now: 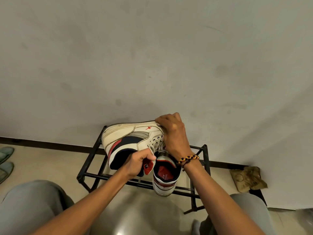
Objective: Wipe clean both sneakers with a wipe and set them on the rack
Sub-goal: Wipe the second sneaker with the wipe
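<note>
Your left hand (pixel 138 162) pinched the tilted sneaker's (pixel 130 139) tongue; your right hand (pixel 171 131), at two o'clock, curled over its sole edge above the rack (pixel 94 146).

A home entryway is suggested: a black metal shoe rack (pixel 94 175) is set against a plain scuffed wall (pixel 152 56), slippers (pixel 6 160) are left on the tiled floor (pixel 50 165) left of the fingers (pixel 149 156).

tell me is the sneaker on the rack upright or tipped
Upright: the sneaker on the rack stands sole down, collar opening facing up, insole visible inside.
</note>
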